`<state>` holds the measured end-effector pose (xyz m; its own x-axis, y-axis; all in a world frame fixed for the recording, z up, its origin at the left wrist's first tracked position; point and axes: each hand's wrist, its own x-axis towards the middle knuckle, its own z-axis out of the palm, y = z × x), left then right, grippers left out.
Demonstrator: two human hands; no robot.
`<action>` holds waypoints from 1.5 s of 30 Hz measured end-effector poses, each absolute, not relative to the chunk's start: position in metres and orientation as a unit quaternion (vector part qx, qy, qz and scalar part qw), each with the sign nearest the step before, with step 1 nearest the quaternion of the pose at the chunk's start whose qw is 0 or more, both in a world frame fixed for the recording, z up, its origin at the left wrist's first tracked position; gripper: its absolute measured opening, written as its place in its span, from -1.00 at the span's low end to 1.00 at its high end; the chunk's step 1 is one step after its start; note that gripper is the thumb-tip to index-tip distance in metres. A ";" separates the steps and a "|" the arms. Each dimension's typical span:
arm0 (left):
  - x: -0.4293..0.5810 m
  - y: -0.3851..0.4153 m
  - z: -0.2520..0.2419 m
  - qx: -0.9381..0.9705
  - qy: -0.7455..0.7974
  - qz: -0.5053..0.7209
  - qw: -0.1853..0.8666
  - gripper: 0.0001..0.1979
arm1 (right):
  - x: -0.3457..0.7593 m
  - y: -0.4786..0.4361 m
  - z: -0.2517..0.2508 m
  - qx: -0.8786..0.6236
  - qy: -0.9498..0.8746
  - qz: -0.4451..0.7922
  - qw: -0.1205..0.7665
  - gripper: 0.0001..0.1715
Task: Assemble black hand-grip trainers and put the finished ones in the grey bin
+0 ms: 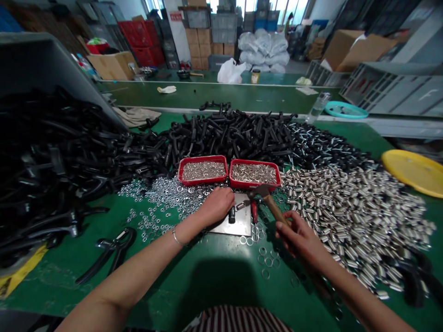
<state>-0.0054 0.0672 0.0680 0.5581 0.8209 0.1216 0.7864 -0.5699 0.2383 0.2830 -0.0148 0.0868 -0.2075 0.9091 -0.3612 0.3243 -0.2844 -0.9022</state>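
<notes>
"Where's the nearest grip?"
"Right of centre, lower half: the right hand, thumb and fingers pressed round the wood-handled hammer, low on its handle."
"And the hammer's head?"
"Past the fingertips, up and left, near frame centre."
"How should it handle?"
"Stiff and head-heavy, I'd judge; the wood looks easy to grip, so take hold there."
"The left hand?"
"Mid-frame, fingers curled down over the metal plate, beside a black cylindrical part; I can't tell whether they pinch anything."
"Beyond?"
"Red trays, then heaped black handles, upper centre."
</notes>
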 end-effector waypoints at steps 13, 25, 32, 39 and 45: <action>-0.017 0.028 0.070 0.838 0.498 0.132 0.180 -0.09 | 0.259 -0.011 0.110 -0.484 -0.799 0.299 0.194 -0.33; 0.003 -0.010 0.068 0.692 0.591 0.348 0.226 -0.27 | 0.247 -0.003 0.080 -0.534 -0.730 0.262 0.338 -0.59; 0.016 -0.028 0.076 0.804 0.459 0.327 0.190 -0.25 | 0.180 -0.017 0.075 -0.496 -0.348 0.669 0.431 -0.52; -0.154 0.079 0.101 0.620 0.705 0.345 0.015 -0.74 | 0.211 -0.021 0.053 -0.577 -0.367 0.610 0.400 -0.48; -0.205 0.142 0.091 0.412 0.839 0.325 0.145 -0.50 | 0.194 -0.018 0.053 -0.584 -0.407 0.596 0.371 -0.52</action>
<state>-0.2049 0.1425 0.0909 -0.6185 0.7854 0.0250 0.5978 0.4496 0.6637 0.1940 -0.0183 0.0534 -0.0417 0.9180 -0.3945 0.0339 -0.3933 -0.9188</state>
